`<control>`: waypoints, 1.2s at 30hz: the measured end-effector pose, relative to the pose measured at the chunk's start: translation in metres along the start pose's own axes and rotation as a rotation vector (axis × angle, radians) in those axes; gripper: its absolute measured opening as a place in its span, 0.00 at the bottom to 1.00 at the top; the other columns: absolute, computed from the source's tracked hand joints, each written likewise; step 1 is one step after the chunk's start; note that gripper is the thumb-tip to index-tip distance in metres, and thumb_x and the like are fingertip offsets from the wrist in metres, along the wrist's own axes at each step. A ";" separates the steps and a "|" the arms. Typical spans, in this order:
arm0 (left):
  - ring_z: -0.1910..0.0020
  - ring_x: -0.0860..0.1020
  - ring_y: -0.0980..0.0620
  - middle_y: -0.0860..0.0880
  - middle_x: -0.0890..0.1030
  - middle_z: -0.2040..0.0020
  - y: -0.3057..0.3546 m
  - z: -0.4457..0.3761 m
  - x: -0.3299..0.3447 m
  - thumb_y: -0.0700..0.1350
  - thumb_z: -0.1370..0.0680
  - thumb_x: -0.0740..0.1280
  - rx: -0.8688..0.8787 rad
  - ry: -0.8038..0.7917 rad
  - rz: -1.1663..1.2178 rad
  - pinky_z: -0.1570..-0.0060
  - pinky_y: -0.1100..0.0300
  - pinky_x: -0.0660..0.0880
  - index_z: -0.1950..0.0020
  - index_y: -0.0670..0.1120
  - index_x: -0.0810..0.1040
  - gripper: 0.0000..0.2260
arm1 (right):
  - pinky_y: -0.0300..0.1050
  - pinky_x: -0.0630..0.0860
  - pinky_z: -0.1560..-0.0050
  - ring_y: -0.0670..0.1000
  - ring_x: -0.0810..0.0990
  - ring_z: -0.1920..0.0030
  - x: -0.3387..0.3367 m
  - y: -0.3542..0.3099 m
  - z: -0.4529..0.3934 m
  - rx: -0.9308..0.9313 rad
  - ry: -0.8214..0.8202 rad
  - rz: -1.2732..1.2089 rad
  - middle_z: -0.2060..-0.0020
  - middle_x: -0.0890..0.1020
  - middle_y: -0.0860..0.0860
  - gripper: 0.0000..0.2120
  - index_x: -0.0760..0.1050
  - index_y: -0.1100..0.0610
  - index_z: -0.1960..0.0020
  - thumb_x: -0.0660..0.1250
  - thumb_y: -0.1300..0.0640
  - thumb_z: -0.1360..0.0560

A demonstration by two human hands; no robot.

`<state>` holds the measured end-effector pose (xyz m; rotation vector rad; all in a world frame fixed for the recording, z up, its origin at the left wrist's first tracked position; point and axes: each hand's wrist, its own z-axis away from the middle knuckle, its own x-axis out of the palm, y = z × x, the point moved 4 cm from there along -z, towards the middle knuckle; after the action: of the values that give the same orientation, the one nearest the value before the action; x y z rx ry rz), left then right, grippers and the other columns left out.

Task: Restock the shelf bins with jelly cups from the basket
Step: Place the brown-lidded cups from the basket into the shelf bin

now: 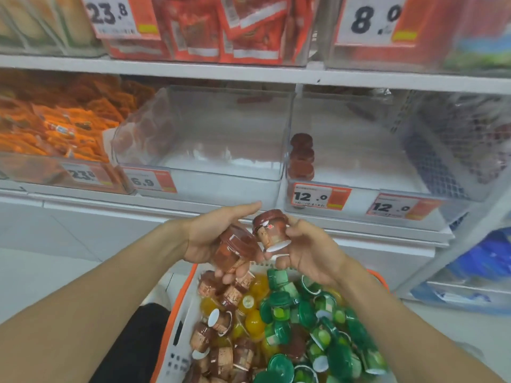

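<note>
My left hand (213, 239) holds a stack of brown jelly cups (235, 251) above the basket, fingers curled under it. My right hand (307, 250) grips a single brown jelly cup (272, 229) right beside that stack. Below them the white basket with an orange rim (177, 327) is full of brown, yellow (254, 322) and green jelly cups (318, 327). On the shelf, the clear bin at the right (359, 161) has a short stack of brown cups (301, 156) in its front left corner. The clear middle bin (210, 139) looks bare inside.
Price tags reading 6.9 (149, 182) and 12.0 (318, 197) hang on the bin fronts. An orange-packet bin (55, 128) sits at the left. A white wire rack (456, 150) with blue goods below stands at the right. Red packets fill the upper shelf.
</note>
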<state>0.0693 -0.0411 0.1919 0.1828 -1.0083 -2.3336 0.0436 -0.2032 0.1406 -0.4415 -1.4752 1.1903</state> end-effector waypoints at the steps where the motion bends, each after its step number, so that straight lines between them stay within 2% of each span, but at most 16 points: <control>1: 0.76 0.77 0.45 0.39 0.79 0.68 0.011 0.004 0.008 0.71 0.24 0.53 -0.004 -0.002 -0.018 0.78 0.62 0.72 0.52 0.37 0.80 0.37 | 0.48 0.76 0.67 0.60 0.81 0.60 0.004 -0.014 0.007 -0.049 0.005 0.024 0.53 0.79 0.63 0.26 0.72 0.64 0.37 0.68 0.56 0.33; 3: 0.76 0.77 0.44 0.39 0.79 0.68 0.027 0.010 0.019 0.70 0.25 0.55 0.005 0.007 -0.042 0.79 0.62 0.71 0.55 0.38 0.81 0.35 | 0.47 0.77 0.69 0.61 0.81 0.61 0.010 -0.040 0.019 -0.145 0.043 0.090 0.55 0.78 0.64 0.29 0.70 0.67 0.35 0.69 0.57 0.34; 5: 0.75 0.77 0.44 0.39 0.79 0.68 0.037 0.016 0.028 0.70 0.27 0.56 0.035 -0.003 -0.044 0.79 0.62 0.70 0.54 0.37 0.82 0.36 | 0.49 0.79 0.66 0.60 0.81 0.60 0.014 -0.063 0.029 -0.235 0.124 0.207 0.54 0.79 0.65 0.32 0.69 0.67 0.35 0.72 0.57 0.36; 8: 0.73 0.78 0.43 0.40 0.79 0.66 0.047 0.020 0.036 0.69 0.25 0.57 0.114 -0.013 0.083 0.79 0.62 0.70 0.52 0.36 0.81 0.35 | 0.55 0.82 0.56 0.61 0.84 0.55 0.023 -0.093 0.037 -0.362 0.234 0.500 0.50 0.83 0.61 0.27 0.76 0.58 0.39 0.76 0.57 0.37; 10: 0.72 0.78 0.43 0.40 0.80 0.65 0.054 0.020 0.038 0.67 0.25 0.61 0.185 0.060 0.164 0.79 0.63 0.69 0.55 0.38 0.80 0.31 | 0.56 0.82 0.48 0.59 0.85 0.52 0.026 -0.112 0.039 -0.428 0.298 0.732 0.50 0.85 0.55 0.22 0.76 0.54 0.42 0.78 0.63 0.34; 12: 0.70 0.78 0.42 0.40 0.80 0.63 0.061 0.015 0.040 0.66 0.25 0.63 0.239 0.126 0.202 0.78 0.61 0.70 0.55 0.39 0.79 0.28 | 0.52 0.81 0.45 0.54 0.85 0.49 0.024 -0.127 0.041 -0.411 0.274 0.896 0.49 0.85 0.51 0.23 0.75 0.53 0.40 0.78 0.66 0.31; 13: 0.70 0.78 0.42 0.40 0.80 0.63 0.064 0.012 0.042 0.66 0.25 0.63 0.257 0.146 0.202 0.77 0.61 0.71 0.56 0.39 0.79 0.28 | 0.50 0.81 0.45 0.52 0.84 0.47 0.022 -0.133 0.043 -0.372 0.227 0.926 0.49 0.85 0.51 0.24 0.74 0.54 0.38 0.78 0.64 0.31; 15: 0.69 0.79 0.42 0.40 0.81 0.63 0.071 0.006 0.045 0.66 0.24 0.63 0.281 0.189 0.162 0.76 0.60 0.72 0.55 0.40 0.79 0.28 | 0.44 0.80 0.48 0.49 0.84 0.47 0.017 -0.144 0.047 -0.283 0.182 0.917 0.49 0.85 0.52 0.24 0.75 0.54 0.37 0.77 0.56 0.31; 17: 0.69 0.79 0.43 0.41 0.81 0.63 0.081 0.000 0.045 0.66 0.24 0.63 0.305 0.231 0.103 0.76 0.61 0.73 0.53 0.41 0.79 0.27 | 0.41 0.79 0.55 0.46 0.84 0.53 0.008 -0.158 0.047 -0.259 0.308 0.910 0.53 0.86 0.52 0.20 0.80 0.54 0.42 0.75 0.50 0.31; 19: 0.69 0.79 0.42 0.41 0.81 0.63 0.092 -0.004 0.047 0.67 0.24 0.63 0.323 0.240 0.059 0.77 0.60 0.74 0.49 0.42 0.80 0.27 | 0.40 0.76 0.63 0.46 0.81 0.62 -0.002 -0.171 0.043 -0.248 0.437 0.881 0.58 0.85 0.55 0.13 0.82 0.58 0.47 0.74 0.53 0.28; 22: 0.69 0.78 0.42 0.40 0.80 0.62 0.108 -0.009 0.046 0.67 0.22 0.59 0.365 0.275 0.021 0.75 0.60 0.75 0.49 0.43 0.81 0.28 | 0.39 0.74 0.71 0.52 0.78 0.67 -0.013 -0.184 0.034 -0.180 0.490 0.742 0.63 0.82 0.60 0.07 0.83 0.65 0.50 0.74 0.62 0.27; 26: 0.71 0.77 0.42 0.36 0.80 0.64 0.112 -0.011 0.035 0.56 0.18 0.56 0.436 0.320 0.206 0.77 0.60 0.72 0.54 0.39 0.78 0.22 | 0.39 0.77 0.70 0.52 0.76 0.69 -0.040 -0.197 0.025 -0.159 0.655 0.522 0.64 0.82 0.59 0.04 0.82 0.65 0.55 0.72 0.63 0.25; 29: 0.71 0.78 0.41 0.35 0.80 0.63 0.099 -0.013 0.028 0.48 0.19 0.57 0.465 0.360 0.310 0.78 0.60 0.71 0.55 0.37 0.77 0.17 | 0.40 0.79 0.68 0.53 0.79 0.65 -0.075 -0.190 0.013 -0.100 0.768 0.471 0.56 0.83 0.61 0.09 0.79 0.69 0.48 0.69 0.62 0.22; 32: 0.71 0.78 0.41 0.36 0.81 0.63 0.088 -0.012 0.026 0.46 0.20 0.57 0.459 0.349 0.435 0.79 0.60 0.72 0.56 0.36 0.76 0.15 | 0.40 0.80 0.68 0.52 0.80 0.69 -0.104 -0.173 0.004 0.085 0.817 0.555 0.56 0.83 0.63 0.13 0.76 0.71 0.42 0.68 0.63 0.21; 36: 0.71 0.77 0.42 0.37 0.80 0.64 0.083 -0.008 0.022 0.46 0.22 0.58 0.479 0.329 0.663 0.79 0.61 0.73 0.57 0.35 0.76 0.16 | 0.38 0.78 0.71 0.52 0.81 0.66 -0.114 -0.162 -0.007 0.284 0.771 0.736 0.53 0.83 0.62 0.12 0.76 0.70 0.42 0.68 0.63 0.22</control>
<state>0.0924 -0.1034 0.2462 0.3446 -1.2125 -1.3956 0.1374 -0.3599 0.2181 -1.1513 -0.4574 1.5176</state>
